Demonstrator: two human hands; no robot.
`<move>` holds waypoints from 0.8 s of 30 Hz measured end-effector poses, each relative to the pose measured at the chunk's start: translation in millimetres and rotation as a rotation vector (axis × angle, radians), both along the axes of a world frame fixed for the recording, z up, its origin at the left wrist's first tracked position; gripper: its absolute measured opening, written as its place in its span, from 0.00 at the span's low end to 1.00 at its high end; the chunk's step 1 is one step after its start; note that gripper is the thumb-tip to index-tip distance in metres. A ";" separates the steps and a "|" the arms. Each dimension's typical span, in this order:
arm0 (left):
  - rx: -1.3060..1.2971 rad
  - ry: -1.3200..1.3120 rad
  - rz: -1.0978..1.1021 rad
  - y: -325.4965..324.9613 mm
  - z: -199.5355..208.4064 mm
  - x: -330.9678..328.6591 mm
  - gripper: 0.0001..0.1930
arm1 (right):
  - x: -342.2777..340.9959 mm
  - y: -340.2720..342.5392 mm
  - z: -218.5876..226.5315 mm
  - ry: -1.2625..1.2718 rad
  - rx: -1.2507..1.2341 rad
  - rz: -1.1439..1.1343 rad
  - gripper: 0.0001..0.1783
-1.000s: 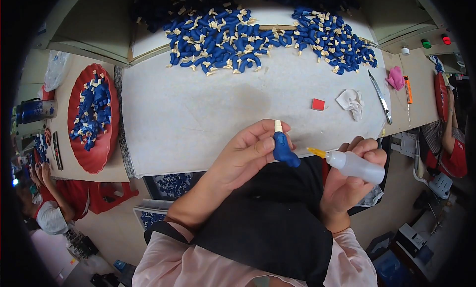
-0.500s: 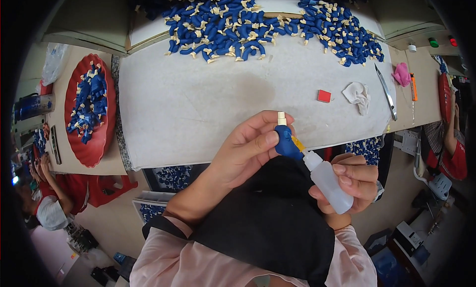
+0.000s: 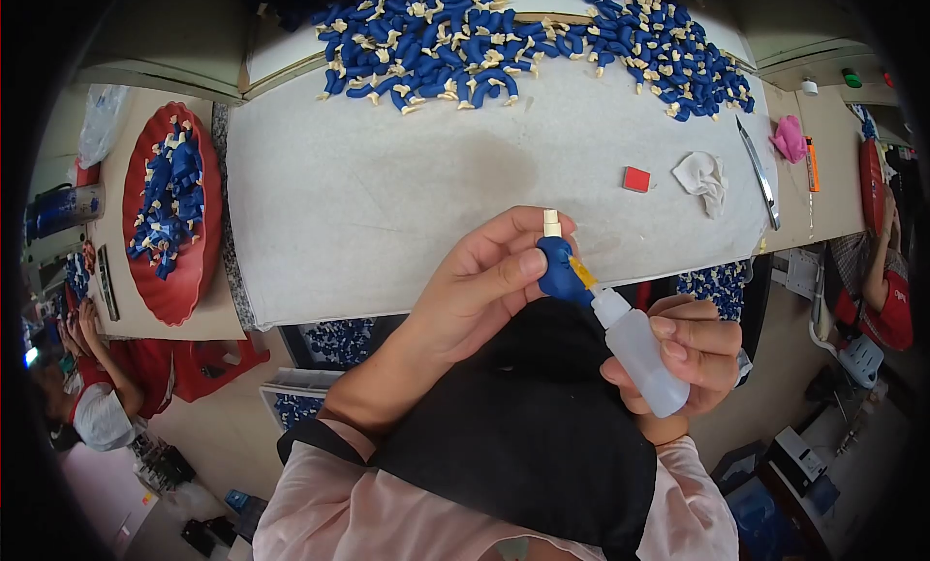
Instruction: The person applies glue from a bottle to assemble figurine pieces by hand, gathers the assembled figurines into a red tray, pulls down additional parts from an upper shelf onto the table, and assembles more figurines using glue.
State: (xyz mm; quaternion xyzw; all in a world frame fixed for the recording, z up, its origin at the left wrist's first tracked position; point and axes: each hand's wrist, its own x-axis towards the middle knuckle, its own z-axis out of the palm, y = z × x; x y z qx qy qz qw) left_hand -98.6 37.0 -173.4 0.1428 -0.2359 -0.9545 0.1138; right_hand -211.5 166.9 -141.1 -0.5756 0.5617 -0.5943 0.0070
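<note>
Between the thumb and fingers of my left hand [image 3: 470, 295] is a small blue figurine part [image 3: 554, 256] with a cream-coloured peg on top. My right hand [image 3: 705, 353] is wrapped round a translucent white squeeze bottle [image 3: 643, 353], tilted with its nozzle up and to the left. The bottle's yellow tip [image 3: 582, 273] meets the right side of the blue part, near its upper end; whether liquid comes out cannot be seen. Both hands are above the near edge of the pale-covered worktable [image 3: 387, 202].
Heaps of blue-and-cream figurine parts [image 3: 426, 57] lie at the back. On the right are a red block [image 3: 635, 179], a crumpled white cloth [image 3: 702, 181] and metal tweezers [image 3: 759, 173]. A red scalloped tray [image 3: 201, 280] of blue parts stands left. Other people sit at both sides.
The view has shifted slightly. My left hand and the blue part have turned a little, and the bottle's yellow tip still rests against the part. Both grips are the same.
</note>
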 end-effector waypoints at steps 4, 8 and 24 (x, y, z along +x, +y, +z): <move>-0.005 0.011 -0.010 -0.5 -2.8 0.5 0.15 | 0.3 1.6 1.2 -0.005 0.016 0.007 0.25; -0.002 -0.010 0.017 1.3 -1.6 0.2 0.15 | 0.0 1.1 0.1 0.008 0.007 -0.009 0.25; -0.019 -0.039 0.053 -1.2 -2.4 0.5 0.16 | 0.8 2.5 -1.5 0.038 0.038 -0.022 0.27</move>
